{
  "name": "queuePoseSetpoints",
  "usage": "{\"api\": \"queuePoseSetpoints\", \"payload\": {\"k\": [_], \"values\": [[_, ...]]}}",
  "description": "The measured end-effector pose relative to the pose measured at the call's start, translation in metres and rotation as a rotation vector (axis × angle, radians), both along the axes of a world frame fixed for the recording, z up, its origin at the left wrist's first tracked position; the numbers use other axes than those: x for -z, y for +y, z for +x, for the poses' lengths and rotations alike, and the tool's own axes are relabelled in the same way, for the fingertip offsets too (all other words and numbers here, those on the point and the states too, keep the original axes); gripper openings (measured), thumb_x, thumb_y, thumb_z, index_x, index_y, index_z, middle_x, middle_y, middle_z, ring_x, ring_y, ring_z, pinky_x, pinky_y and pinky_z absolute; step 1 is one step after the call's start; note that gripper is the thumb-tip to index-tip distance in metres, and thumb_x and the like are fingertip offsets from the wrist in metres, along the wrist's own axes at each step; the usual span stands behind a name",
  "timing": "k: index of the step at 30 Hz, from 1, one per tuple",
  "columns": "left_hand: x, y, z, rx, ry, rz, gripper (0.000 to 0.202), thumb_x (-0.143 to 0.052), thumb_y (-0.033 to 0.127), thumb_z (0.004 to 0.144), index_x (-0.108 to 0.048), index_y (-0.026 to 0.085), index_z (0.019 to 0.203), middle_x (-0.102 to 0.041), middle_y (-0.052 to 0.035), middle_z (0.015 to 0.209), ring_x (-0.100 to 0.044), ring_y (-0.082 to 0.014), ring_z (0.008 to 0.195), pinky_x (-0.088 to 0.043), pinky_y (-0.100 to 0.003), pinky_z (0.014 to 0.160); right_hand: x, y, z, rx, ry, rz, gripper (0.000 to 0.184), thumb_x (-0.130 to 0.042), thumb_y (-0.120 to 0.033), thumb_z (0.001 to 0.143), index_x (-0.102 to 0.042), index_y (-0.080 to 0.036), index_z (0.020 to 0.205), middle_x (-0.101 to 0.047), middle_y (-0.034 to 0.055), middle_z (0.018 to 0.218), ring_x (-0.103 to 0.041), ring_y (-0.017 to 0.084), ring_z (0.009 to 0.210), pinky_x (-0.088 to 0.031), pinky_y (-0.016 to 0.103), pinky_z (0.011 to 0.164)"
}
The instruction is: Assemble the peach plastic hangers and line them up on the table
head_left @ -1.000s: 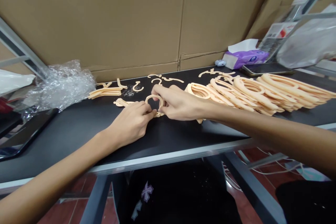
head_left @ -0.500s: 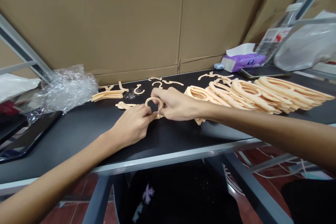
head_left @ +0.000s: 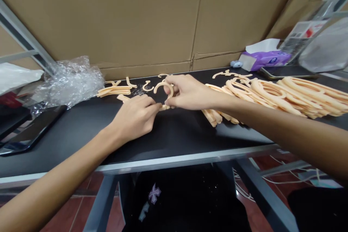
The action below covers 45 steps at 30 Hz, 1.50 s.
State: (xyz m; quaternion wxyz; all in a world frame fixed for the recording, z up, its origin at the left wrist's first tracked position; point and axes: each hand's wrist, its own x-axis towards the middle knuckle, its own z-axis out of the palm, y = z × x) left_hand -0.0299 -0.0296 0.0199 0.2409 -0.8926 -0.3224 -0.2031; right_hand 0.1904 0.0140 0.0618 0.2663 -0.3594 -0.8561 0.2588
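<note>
A peach plastic hanger hook [head_left: 162, 83] stands curved above the dark tabletop, its open side facing left and down. My right hand [head_left: 187, 92] is closed around the hook's right side, fingers and thumb pinching near its base. My left hand [head_left: 136, 116] is closed just left of it, thumb and fingers on a small peach piece [head_left: 164, 108] at the hook's foot; most of that piece is hidden. Behind the hands lies a loose hook [head_left: 147, 87]. Further left is a small pile of straight peach strips [head_left: 114, 91]. Right of my hands lie stacked peach hanger bodies [head_left: 285, 96].
Crumpled bubble wrap [head_left: 70, 79] and a dark flat device [head_left: 35, 130] lie at the left. At the back right are a purple tissue pack [head_left: 268, 59], a phone [head_left: 288, 71] and a clear bottle [head_left: 307, 32]. Cardboard [head_left: 122, 14] walls the back; a metal edge [head_left: 176, 160] borders the front.
The view has shifted slightly. The hook has turned, showing a wider opening toward the left. My left hand's fingers now sit lower, clear of the hook's free end. Both hands keep their grip.
</note>
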Motion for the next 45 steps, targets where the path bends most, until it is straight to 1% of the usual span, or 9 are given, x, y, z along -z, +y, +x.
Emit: {"api": "queuePoseSetpoints", "payload": {"k": [4, 11, 13, 17, 24, 30, 35, 41, 45], "values": [[-0.014, 0.011, -0.022, -0.135, -0.156, 0.045, 0.031, -0.050, 0.027, 0.105, -0.080, 0.018, 0.109, -0.079, -0.0099, 0.099, -0.073, -0.0255, 0.090, -0.056, -0.040, 0.081, -0.004, 0.012, -0.004, 0.006, 0.341, -0.152, 0.032, -0.073, -0.013, 0.074, -0.044, -0.025, 0.075, -0.062, -0.0020, 0.067, -0.066, 0.016, 0.067, -0.054, 0.031, 0.064], [-0.031, 0.026, -0.055, -0.387, -0.462, 0.115, 0.034, -0.062, 0.035, 0.094, -0.070, 0.023, 0.125, -0.072, -0.0073, 0.123, -0.066, -0.0264, 0.116, -0.055, -0.045, 0.102, -0.001, 0.024, 0.007, 0.107, 0.563, -0.108, 0.038, -0.083, -0.018, 0.073, -0.046, -0.025, 0.080, -0.062, -0.0016, 0.068, -0.071, 0.017, 0.068, -0.061, 0.032, 0.061], [-0.030, 0.032, -0.061, -0.458, -0.467, 0.034, 0.032, -0.063, 0.036, 0.090, -0.070, 0.021, 0.116, -0.071, -0.0086, 0.117, -0.066, -0.0262, 0.109, -0.056, -0.043, 0.097, -0.001, 0.024, 0.013, 0.137, 0.581, -0.090, 0.038, -0.084, -0.016, 0.072, -0.047, -0.025, 0.079, -0.062, -0.0015, 0.068, -0.071, 0.018, 0.068, -0.060, 0.032, 0.061], [-0.021, 0.039, -0.063, -0.529, -0.201, -0.368, 0.021, -0.059, 0.037, 0.084, -0.071, 0.021, 0.091, -0.073, -0.0060, 0.092, -0.067, -0.0245, 0.085, -0.053, -0.038, 0.079, -0.002, 0.025, 0.021, 0.206, 0.594, -0.054, 0.034, -0.080, -0.012, 0.073, -0.048, -0.024, 0.076, -0.064, 0.0000, 0.067, -0.072, 0.021, 0.071, -0.061, 0.035, 0.064], [-0.014, 0.025, -0.032, -0.328, -0.225, -0.561, 0.034, -0.054, 0.046, 0.094, -0.077, 0.021, 0.096, -0.076, -0.0031, 0.082, -0.068, -0.0209, 0.073, -0.050, -0.032, 0.070, 0.005, 0.025, 0.016, 0.179, 0.553, -0.042, 0.032, -0.079, -0.013, 0.073, -0.050, -0.024, 0.082, -0.065, -0.0015, 0.067, -0.071, 0.021, 0.071, -0.062, 0.037, 0.069], [-0.009, 0.005, -0.005, -0.050, -0.336, -0.234, 0.018, -0.058, 0.033, 0.098, -0.068, 0.020, 0.092, -0.072, -0.0029, 0.085, -0.066, -0.0182, 0.077, -0.053, -0.032, 0.077, 0.009, 0.016, 0.011, 0.112, 0.425, -0.100, 0.029, -0.076, -0.015, 0.077, -0.051, -0.024, 0.090, -0.067, -0.0006, 0.076, -0.072, 0.021, 0.077, -0.062, 0.040, 0.076], [-0.009, 0.002, -0.003, -0.128, -0.346, 0.008, 0.013, -0.067, 0.035, 0.097, -0.064, 0.022, 0.098, -0.069, -0.0077, 0.098, -0.065, -0.0250, 0.094, -0.055, -0.041, 0.086, 0.007, -0.002, 0.004, -0.017, 0.321, -0.122, 0.023, -0.072, -0.019, 0.082, -0.051, -0.025, 0.091, -0.066, -0.0010, 0.079, -0.072, 0.021, 0.084, -0.059, 0.037, 0.078], [-0.004, 0.010, -0.007, -0.027, -0.243, -0.096, 0.020, -0.049, 0.028, 0.108, -0.067, 0.019, 0.110, -0.072, -0.0095, 0.107, -0.069, -0.0237, 0.099, -0.055, -0.038, 0.091, 0.006, -0.009, 0.003, -0.074, 0.302, -0.107, 0.021, -0.070, -0.020, 0.084, -0.050, -0.024, 0.089, -0.064, -0.0018, 0.082, -0.070, 0.019, 0.086, -0.055, 0.032, 0.077], [-0.001, 0.014, -0.010, -0.091, -0.264, -0.111, 0.022, -0.050, 0.031, 0.108, -0.068, 0.018, 0.112, -0.075, -0.0096, 0.105, -0.071, -0.0247, 0.097, -0.055, -0.037, 0.089, 0.002, -0.007, 0.006, -0.066, 0.260, -0.078, 0.019, -0.069, -0.017, 0.083, -0.054, -0.023, 0.093, -0.069, -0.0016, 0.080, -0.069, 0.018, 0.082, -0.053, 0.034, 0.081]]}}
